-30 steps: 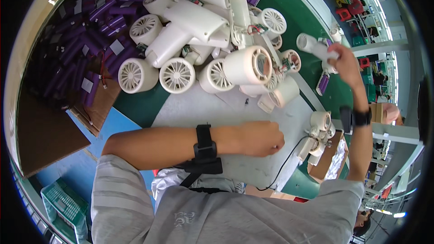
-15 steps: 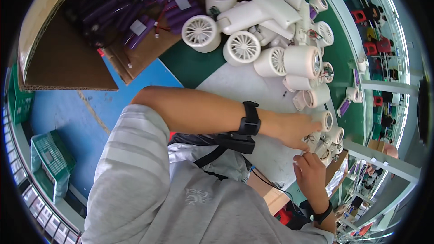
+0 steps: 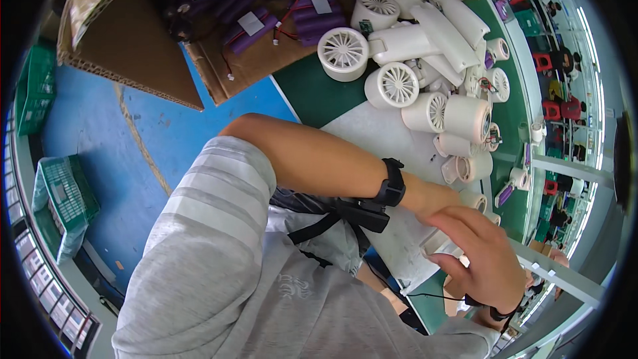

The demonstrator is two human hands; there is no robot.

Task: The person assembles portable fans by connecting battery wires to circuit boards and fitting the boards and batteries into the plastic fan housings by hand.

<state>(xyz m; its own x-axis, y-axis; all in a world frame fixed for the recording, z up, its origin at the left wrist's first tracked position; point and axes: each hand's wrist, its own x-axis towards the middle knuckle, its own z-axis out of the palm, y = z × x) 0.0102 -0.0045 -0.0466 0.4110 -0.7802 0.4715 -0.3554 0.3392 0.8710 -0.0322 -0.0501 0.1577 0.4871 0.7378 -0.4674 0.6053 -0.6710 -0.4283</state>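
My left arm crosses the middle, with a black strap round the wrist. My left hand [image 3: 433,201] lies over the right side of the work surface, its fingers hidden behind my right hand. In front of it, my right hand [image 3: 488,259] curves its fingers and thumb round a white plastic housing [image 3: 444,244], which is partly covered. Just beyond the hands stands another white round housing [image 3: 473,201]. Farther off lies a pile of white handheld fan bodies [image 3: 425,43], several with slotted round grilles such as this fan head [image 3: 343,53].
An open cardboard box [image 3: 133,53] at the far left holds purple wrapped battery packs [image 3: 252,23] with wires. A green crate [image 3: 66,189] stands by the left wall. A grey rail [image 3: 565,269] runs at the right. Behind it are distant workstations with red stools.
My right hand has moved up and spread round a white housing, now overlapping my left hand. The whole view has shifted, with the fan pile farther right.
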